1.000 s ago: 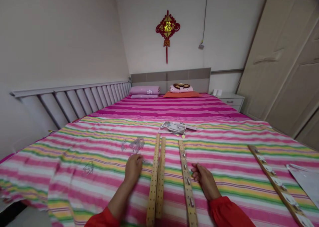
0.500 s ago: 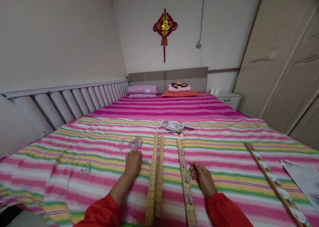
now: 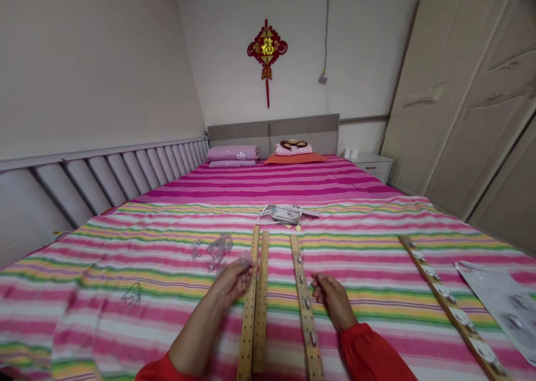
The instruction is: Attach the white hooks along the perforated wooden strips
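My left hand point(image 3: 230, 285) is closed, pinching a small clear plastic piece point(image 3: 245, 257) at the left edge of a perforated wooden strip point(image 3: 248, 314). A second perforated strip point(image 3: 262, 300) lies close beside it. More clear plastic pieces point(image 3: 219, 248) are scattered on the cloth just beyond this hand. My right hand point(image 3: 333, 296) hovers with curled fingers right of a third strip point(image 3: 302, 283), which carries several small metal fittings point(image 3: 307, 303). Whatever its fingertips may hold is hidden or too small to make out.
At right lies a wooden strip with white round hooks point(image 3: 451, 299), beside a clear plastic bag point(image 3: 498, 292). Ahead is a pile of small packets point(image 3: 282, 213). A thin tangled wire point(image 3: 132, 295) lies at left. Striped cloth point(image 3: 167, 325) covers the bed.
My left hand has moved right and lifted from the plastic pieces, now with one in its fingers. The right hand has barely moved. The view has shifted slightly to the right.
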Demonstrator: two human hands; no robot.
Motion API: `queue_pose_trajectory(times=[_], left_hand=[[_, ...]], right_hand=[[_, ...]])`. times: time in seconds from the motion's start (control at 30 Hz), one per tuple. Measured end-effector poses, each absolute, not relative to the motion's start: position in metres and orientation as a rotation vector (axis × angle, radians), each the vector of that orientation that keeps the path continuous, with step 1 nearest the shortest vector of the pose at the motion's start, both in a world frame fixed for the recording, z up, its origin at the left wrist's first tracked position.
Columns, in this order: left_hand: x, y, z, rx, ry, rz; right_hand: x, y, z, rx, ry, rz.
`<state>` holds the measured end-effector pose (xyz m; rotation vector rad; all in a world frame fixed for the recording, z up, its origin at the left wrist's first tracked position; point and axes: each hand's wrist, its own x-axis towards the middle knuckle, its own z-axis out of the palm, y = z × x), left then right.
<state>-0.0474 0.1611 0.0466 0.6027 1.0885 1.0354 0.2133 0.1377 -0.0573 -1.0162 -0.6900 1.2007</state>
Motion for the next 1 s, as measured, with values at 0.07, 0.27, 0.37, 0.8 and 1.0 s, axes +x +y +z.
queue_pose_trajectory(times=[0.07, 0.27, 0.37, 0.8, 1.0], left_hand=[[-0.032, 0.157, 0.045, 0.565, 1.007, 0.98], [0.017, 0.155, 0.032, 0.664, 1.052, 0.953], [0.04, 0.157, 0.026, 0.899, 1.154, 1.002], [0.101, 0.159, 0.014, 1.116, 1.114, 1.171], [0.109, 0.16, 0.005, 0.991, 1.087, 1.116]], right_hand=[[0.213, 0.137, -0.056, -1.015, -0.703, 1.193], [0.213, 0.138, -0.054, -0.994, -0.736, 1.215], [0.213, 0.139, -0.054, -0.971, -0.746, 1.243], [0.219, 0.139, -0.053, -0.711, -0.726, 1.357], [0.22, 0.139, -0.056, -0.727, -0.729, 1.394]])
